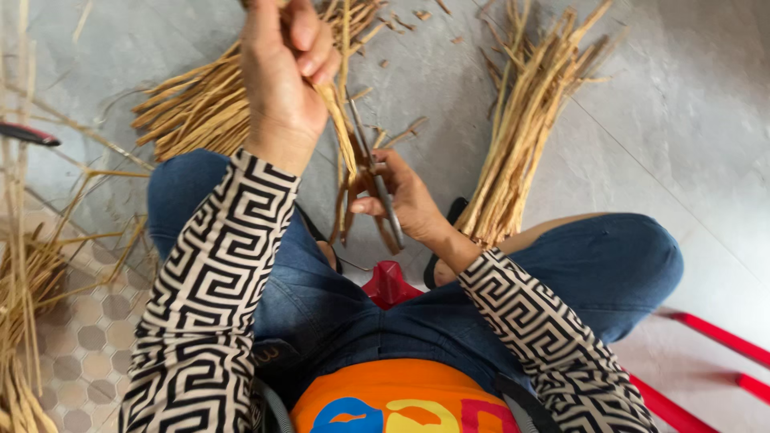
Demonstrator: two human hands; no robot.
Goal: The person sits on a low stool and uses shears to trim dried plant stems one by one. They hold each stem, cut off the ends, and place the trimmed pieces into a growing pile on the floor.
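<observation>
Holding: the left hand (281, 76) is raised high in the head view, its fingers closed around the top of a few dry straw stalks (343, 144) that hang down from it.
Right hand: the right hand (401, 196) sits lower and to the right, closed on a pair of scissors (377, 180).
Stalks to hands: the stalks run from the left hand's grip down past the right hand's fingertips; their lower ends hang between the knees.
Scissors: the blades point up along the stalks, just beside them; whether the blades touch the straw cannot be told.
Left bundle: a straw bundle (196, 108) lies on the grey floor (690, 120) behind the left hand.
Right bundle: a second bundle (521, 136) lies on the floor just beyond the right hand, fanned at its far end.
Seat: a red stool (391, 285) shows between the legs.
Edge: loose straw (24, 281) lies at the left over hexagon tiles (88, 337).
</observation>
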